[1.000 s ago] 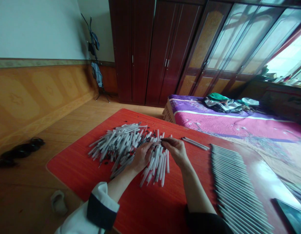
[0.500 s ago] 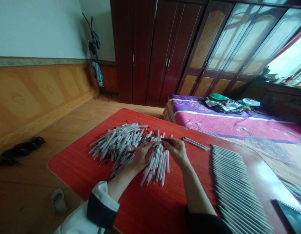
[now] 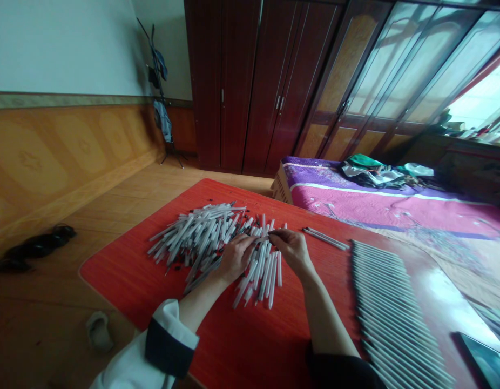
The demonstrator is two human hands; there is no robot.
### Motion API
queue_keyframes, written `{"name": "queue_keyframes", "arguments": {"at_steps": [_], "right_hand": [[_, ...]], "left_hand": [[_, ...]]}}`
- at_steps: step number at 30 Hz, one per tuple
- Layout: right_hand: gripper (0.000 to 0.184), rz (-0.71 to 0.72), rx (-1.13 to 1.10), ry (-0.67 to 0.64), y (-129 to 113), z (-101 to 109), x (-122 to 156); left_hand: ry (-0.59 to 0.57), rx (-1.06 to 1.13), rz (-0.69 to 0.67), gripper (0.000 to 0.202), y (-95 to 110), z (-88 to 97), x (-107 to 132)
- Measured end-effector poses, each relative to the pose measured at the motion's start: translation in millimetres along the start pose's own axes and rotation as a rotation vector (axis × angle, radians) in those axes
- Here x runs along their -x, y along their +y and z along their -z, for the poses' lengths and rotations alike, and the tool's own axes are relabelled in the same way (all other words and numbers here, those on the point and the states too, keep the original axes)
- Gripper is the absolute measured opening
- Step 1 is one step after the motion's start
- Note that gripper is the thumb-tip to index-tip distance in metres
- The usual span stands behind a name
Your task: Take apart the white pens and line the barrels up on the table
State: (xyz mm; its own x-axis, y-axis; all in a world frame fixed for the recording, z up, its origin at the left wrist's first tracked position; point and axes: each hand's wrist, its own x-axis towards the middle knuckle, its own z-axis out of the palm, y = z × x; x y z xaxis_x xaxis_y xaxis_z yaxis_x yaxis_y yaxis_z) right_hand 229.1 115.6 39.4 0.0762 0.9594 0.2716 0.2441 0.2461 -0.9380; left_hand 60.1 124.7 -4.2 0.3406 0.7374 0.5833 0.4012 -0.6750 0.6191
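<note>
Our left hand (image 3: 234,258) is closed, its fingertips pinching a slim pale tube (image 3: 262,239) at the right edge of the loose heap (image 3: 197,229). Our right hand (image 3: 291,247), farther right of the heap, is closed too, its fingertips at the tube's dark right end; whether that dark bit is a separate piece, we cannot tell. What matters most, we judge, is how this tube lies: bridging the gap between our two hands, its long axis running roughly across us, left to right, with the dark end at our right fingers.

From the left, we see a dark object (image 3: 35,248) on the floor well apart from the heap, then a pale slipper (image 3: 99,330), also on the floor, left of the heap and closer to us. The heap itself lies on the red bench (image 3: 128,273), nearest our left hand. Just right of it, under and in front of our hands, a fan of loose tubes (image 3: 270,281) points roughly towards us. Farther right of the heap is a small set of tubes (image 3: 326,238), nearer our right hand, and beyond that, well apart from the heap, a neat row of tubes (image 3: 396,302) lying side by side.
</note>
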Motion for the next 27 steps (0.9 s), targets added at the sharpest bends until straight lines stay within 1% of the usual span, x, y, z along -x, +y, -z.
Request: {"name": "queue_keyframes", "arguments": {"at_steps": [2, 5, 8, 12, 17, 23, 27], "right_hand": [[0.017, -0.006, -0.013, 0.017, 2.3, -1.8, -0.6], [0.019, -0.032, -0.037, 0.047, 4.1, -4.2, -0.9], [0.020, -0.059, -0.035, 0.037, 4.1, -4.3, -0.7], [0.022, -0.063, -0.010, 0.035, 3.1, -3.2, -0.2], [0.022, -0.101, -0.047, 0.052, 4.2, -5.2, 0.0], [0.024, -0.138, -0.108, 0.076, 7.4, -7.1, -0.5], [0.025, -0.140, -0.104, 0.051, 8.3, -4.6, -0.5]], "left_hand": [[-0.001, -0.012, 0.001, 0.029, -0.4, 0.0, 0.2], [-0.001, -0.003, 0.038, 0.029, -0.1, -0.3, 0.2], [-0.009, 0.017, 0.064, 0.028, 0.3, -0.8, -0.7], [-0.018, 0.006, 0.057, 0.028, -0.6, -1.3, -1.8], [-0.009, -0.035, 0.036, 0.028, -2.4, -1.9, -0.7], [0.000, 0.024, 0.073, 0.027, -4.7, -4.7, -0.2], [0.010, 0.041, 0.081, 0.026, -4.2, -5.1, -0.8]]}}
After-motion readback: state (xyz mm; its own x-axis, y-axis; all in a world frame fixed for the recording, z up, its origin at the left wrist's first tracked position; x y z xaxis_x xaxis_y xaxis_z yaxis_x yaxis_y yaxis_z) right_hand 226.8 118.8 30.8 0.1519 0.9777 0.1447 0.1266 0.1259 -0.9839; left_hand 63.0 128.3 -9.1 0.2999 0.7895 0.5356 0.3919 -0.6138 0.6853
